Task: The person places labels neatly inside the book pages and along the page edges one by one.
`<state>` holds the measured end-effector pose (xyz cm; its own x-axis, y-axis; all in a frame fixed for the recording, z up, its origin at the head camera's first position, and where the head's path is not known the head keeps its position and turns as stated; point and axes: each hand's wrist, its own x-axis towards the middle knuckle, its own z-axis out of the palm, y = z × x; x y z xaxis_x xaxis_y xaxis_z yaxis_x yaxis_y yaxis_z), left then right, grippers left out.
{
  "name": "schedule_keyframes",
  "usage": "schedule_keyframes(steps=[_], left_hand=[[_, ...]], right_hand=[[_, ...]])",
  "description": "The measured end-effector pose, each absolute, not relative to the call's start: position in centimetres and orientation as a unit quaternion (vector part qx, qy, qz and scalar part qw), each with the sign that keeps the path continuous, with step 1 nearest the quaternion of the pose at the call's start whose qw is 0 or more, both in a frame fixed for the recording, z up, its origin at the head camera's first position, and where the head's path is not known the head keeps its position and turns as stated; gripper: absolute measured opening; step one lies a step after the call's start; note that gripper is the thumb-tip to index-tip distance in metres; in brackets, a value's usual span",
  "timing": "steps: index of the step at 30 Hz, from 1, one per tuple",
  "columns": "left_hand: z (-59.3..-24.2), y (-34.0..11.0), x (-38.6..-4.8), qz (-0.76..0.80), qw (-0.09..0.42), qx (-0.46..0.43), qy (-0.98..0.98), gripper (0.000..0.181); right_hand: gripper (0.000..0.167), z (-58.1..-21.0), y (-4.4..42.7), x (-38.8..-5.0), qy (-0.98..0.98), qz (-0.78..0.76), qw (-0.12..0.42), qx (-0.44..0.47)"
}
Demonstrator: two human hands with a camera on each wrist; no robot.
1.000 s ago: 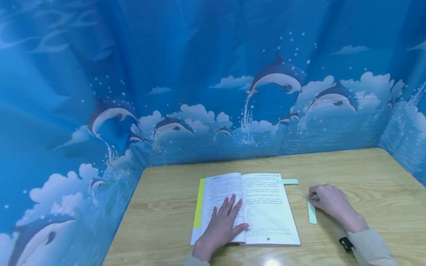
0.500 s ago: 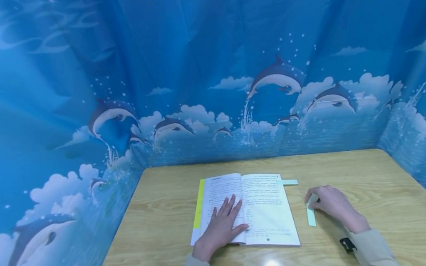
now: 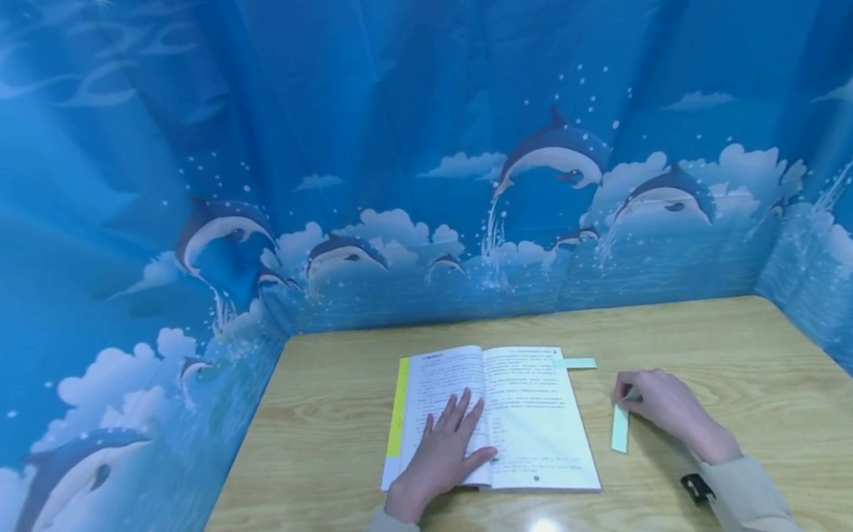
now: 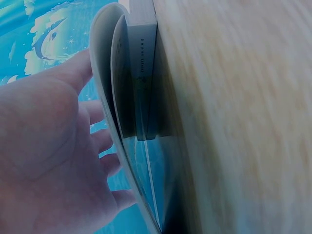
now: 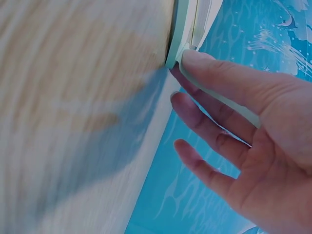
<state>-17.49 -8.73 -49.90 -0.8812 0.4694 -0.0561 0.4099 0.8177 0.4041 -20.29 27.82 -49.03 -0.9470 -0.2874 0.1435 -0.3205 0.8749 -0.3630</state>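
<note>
An open book (image 3: 533,425) lies on the table, its left page bowed up beside the spine. My left hand (image 3: 444,452) rests on that page with the fingers spread. In the left wrist view the left hand (image 4: 48,151) touches the page from outside, and the book's thick edge (image 4: 141,63) shows beside it. Right of the book, my right hand (image 3: 663,406) pinches a pale green sticky note strip (image 3: 620,430). Close up, the right hand (image 5: 234,126) has its thumb at the end of a thicker green strip (image 5: 179,34), and a thin green band (image 5: 229,100) runs beneath the thumb.
Another pale green strip (image 3: 580,363) sticks out from the book's upper right edge. The wooden table (image 3: 320,441) extends around the book. A blue dolphin-print curtain (image 3: 389,177) stands behind and at both sides.
The right hand's fingers shift slightly at the strip; its lower end swings a little to the left. A lifted green piece seen at the fingers half a second ago is now hidden. Left hand stays.
</note>
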Motion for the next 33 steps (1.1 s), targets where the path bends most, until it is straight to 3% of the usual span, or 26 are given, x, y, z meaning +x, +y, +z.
schedule_keyframes(steps=[4, 11, 19, 26, 33], left_hand=[[-49.98, -8.68, -17.56, 0.191, 0.079, 0.228, 0.951, 0.074], [-49.97, -8.63, -17.54, 0.188, 0.079, 0.227, 0.952, 0.074], [-49.94, -8.66, -17.49, 0.19, 0.08, 0.226, 0.952, 0.074], [-50.04, -8.72, -17.49, 0.193, 0.087, 0.224, 0.951, 0.074], [-49.97, -8.74, -17.51, 0.193, 0.084, 0.227, 0.951, 0.074]], right_hand=[[0.019, -49.01, 27.77, -20.38, -0.969, 0.189, 0.038, 0.156], [0.011, -48.45, 27.72, -20.18, -0.968, 0.201, -0.027, 0.148], [0.016, -48.49, 27.25, -20.08, -0.965, 0.206, -0.073, 0.144], [0.036, -48.32, 27.44, -19.98, -0.965, 0.216, -0.077, 0.127], [0.015, -48.45, 27.98, -19.96, -0.973, 0.197, -0.052, 0.109]])
